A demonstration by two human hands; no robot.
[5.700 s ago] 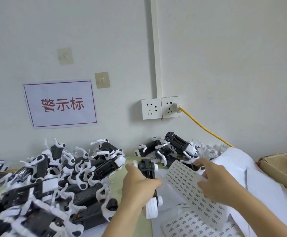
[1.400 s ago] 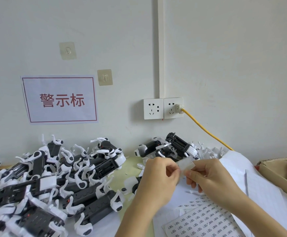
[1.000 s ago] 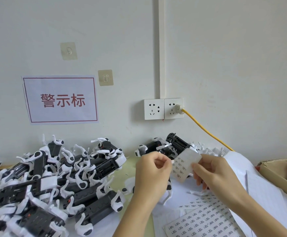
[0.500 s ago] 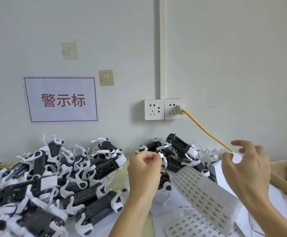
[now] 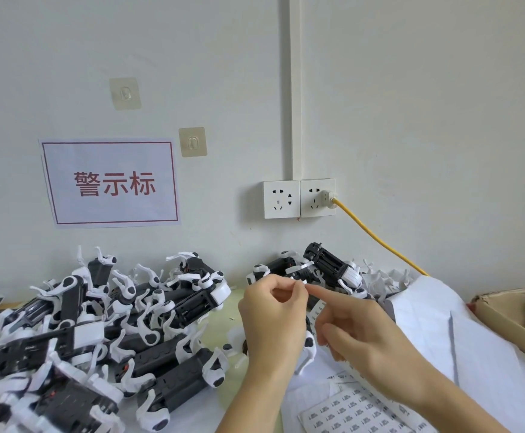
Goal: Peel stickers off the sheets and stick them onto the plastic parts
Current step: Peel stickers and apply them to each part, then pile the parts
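White sticker (image 5: 301, 281) pinched by raised left hand (image 5: 275, 323); right hand's (image 5: 359, 334) extended forefinger touches it.

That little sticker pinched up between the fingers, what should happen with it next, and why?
Probably carry it down onto the plastic part lying just below. The left hand pinches the small sticker in the air, and the right hand points its forefinger at it, with nothing stuck on yet.

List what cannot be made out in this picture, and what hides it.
- Plastic part below the left hand: that hand covers most of it.
- Print on the sticker sheet: too small to read.
- Cardboard box: cut by the right edge.
- Sticker at the right hand fingertip: too small to confirm.
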